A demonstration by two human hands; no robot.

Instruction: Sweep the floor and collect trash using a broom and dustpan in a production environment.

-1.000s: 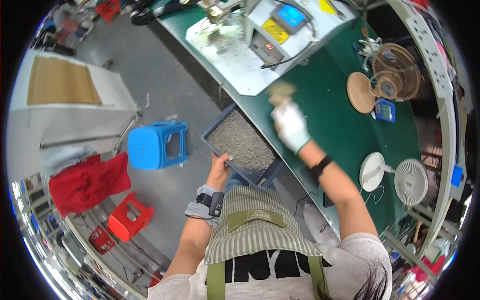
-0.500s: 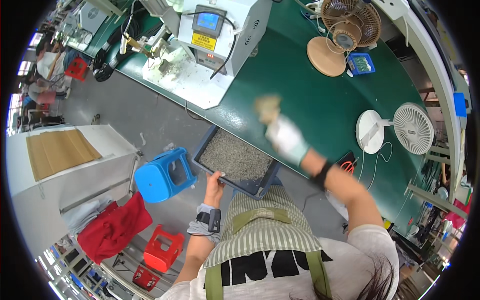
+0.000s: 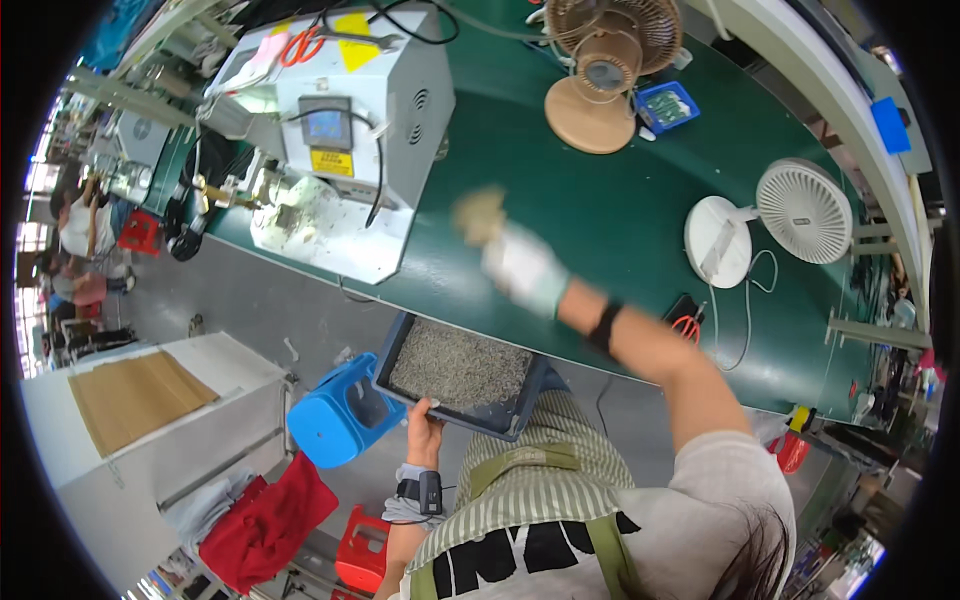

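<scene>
Left hand [image 3: 425, 432] lower centre, fingers clamped on near rim of dark tray [image 3: 462, 374] filled with small grey parts, tray at green worktop [image 3: 560, 190] edge. Right hand [image 3: 520, 265], gloved, blurred at centre above worktop, closed around tan clump [image 3: 480, 213]. Blue stool [image 3: 335, 418] left of tray.

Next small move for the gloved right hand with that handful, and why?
Probably carry the right hand on toward the white machine. It is raised over the green table, blurred, with a clump of small pieces at its fingers, while the left hand grips the tray of the same pieces.
</scene>
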